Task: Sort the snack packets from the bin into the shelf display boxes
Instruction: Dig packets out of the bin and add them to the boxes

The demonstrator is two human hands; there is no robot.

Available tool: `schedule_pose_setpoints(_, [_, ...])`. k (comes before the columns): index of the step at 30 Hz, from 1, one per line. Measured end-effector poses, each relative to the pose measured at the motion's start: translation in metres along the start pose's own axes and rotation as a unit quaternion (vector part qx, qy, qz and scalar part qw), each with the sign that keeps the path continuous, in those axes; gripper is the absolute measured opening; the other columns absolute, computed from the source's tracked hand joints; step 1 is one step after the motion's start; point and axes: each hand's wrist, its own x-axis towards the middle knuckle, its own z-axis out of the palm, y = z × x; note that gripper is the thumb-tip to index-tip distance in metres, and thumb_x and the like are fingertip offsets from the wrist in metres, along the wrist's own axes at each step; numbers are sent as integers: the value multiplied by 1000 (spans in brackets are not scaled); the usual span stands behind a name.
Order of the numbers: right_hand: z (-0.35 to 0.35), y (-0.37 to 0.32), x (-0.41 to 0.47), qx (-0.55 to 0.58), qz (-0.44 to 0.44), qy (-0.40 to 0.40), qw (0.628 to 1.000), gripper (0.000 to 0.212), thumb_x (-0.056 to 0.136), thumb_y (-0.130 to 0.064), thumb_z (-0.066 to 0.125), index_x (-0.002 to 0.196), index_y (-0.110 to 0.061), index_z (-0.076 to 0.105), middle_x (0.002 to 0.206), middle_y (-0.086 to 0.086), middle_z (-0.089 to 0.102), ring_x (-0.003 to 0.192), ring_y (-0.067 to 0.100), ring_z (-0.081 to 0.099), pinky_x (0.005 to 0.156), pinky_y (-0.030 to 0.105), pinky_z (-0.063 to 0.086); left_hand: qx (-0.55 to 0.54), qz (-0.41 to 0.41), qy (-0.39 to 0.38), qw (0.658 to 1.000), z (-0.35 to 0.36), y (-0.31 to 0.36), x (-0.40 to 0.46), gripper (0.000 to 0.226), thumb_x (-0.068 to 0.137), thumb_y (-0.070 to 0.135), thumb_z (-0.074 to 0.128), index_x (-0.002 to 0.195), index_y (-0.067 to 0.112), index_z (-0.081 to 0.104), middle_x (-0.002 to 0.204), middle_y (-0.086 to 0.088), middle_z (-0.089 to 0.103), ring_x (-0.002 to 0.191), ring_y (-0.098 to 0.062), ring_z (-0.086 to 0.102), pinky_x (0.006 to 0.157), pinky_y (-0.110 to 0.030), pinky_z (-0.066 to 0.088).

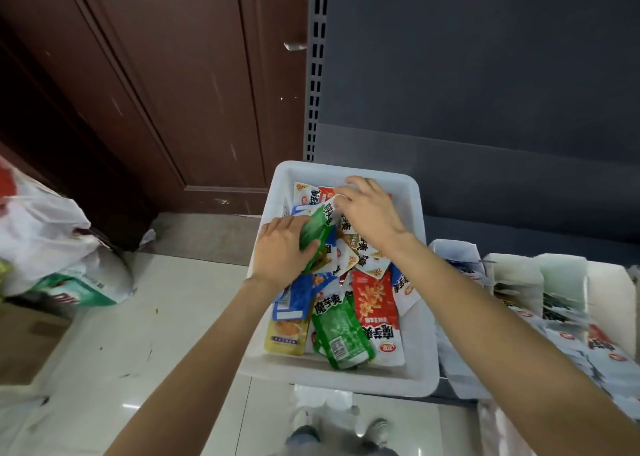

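Starting nearest me, I see a loose green foil snack packet [341, 334] lying flat at the front of the white plastic bin [346, 379], long axis running away from me. Further in, my left hand [278, 251] has its grip clamped on another green packet [313, 235], tilted up and pointing toward the bin's far wall. My right hand [370, 209], just beyond, pinches a white packet edge [334, 201]. The white cardboard shelf display boxes [519, 282] lie to the right, nearer my right hand.
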Motion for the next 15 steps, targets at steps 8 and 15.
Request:
schedule_pose_setpoints(8, [-62,4,-45,465,260,105,839,22,90,-25,62,108,-26,50,79,-6,69,65,16,64,61,34,52,-366,-21,-68,928,-28,17,3,5,89,20,63,95,20,62,92,7,69,87,-11,65,80,-33,52])
schedule_pose_setpoints(15, [-86,12,-113,627,316,50,710,12,84,-12,69,93,-19,65,86,-5,72,59,8,64,48,20,50,-460,7,-106,882,-52,63,-12,13,79,14,71,86,24,67,83,19,70,80,2,65,73,-12,48])
